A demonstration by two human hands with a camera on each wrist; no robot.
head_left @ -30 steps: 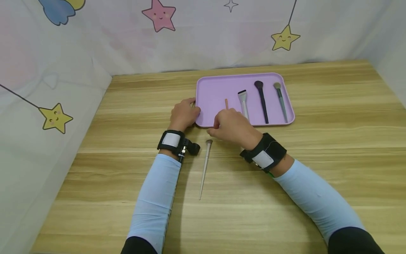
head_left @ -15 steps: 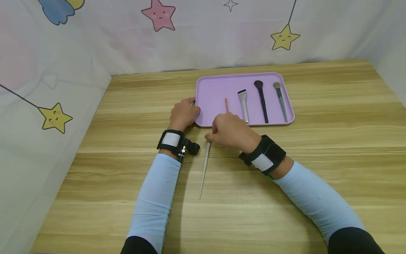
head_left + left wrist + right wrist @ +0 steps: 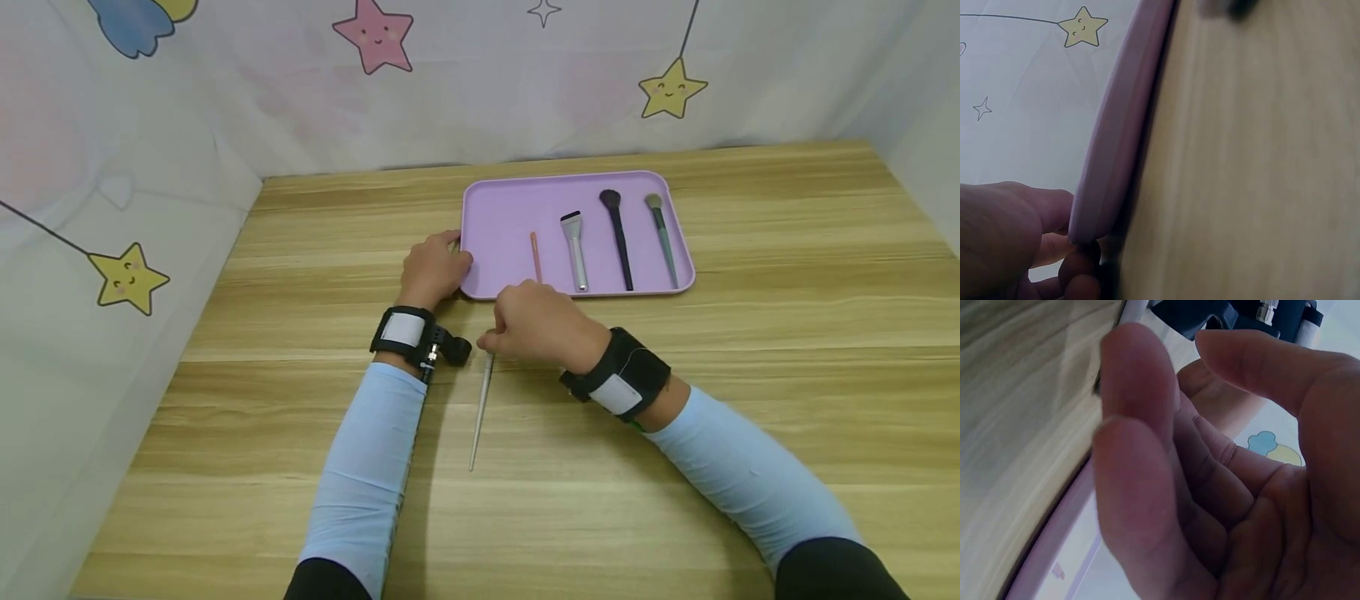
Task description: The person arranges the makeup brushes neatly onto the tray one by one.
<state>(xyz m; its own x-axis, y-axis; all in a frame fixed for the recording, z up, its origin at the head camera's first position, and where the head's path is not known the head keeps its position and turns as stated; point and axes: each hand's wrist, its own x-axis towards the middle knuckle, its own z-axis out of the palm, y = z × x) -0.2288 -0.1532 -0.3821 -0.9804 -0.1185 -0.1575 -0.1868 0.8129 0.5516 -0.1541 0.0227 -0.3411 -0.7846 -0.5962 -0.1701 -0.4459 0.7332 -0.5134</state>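
Observation:
My left hand grips the left end of a lilac tray, thumb over the rim. In the left wrist view its fingers curl under the tray's edge. A slim makeup brush with a pale handle lies on the table in front of the tray. Over the brush's bristle end is my right hand, its fingers hiding the bristles. The right wrist view shows the thumb and fingers bent but apart, with a gap between them.
Upright in the tray lie a thin orange-pink stick, a flat silver brush, a fluffy black brush and a green-handled brush. A star-printed white cloth hangs behind the wooden table.
My right hand has drawn back from the tray's front edge, toward me and slightly left, covering the pale brush's head. The left hand, tray and brushes stay put.

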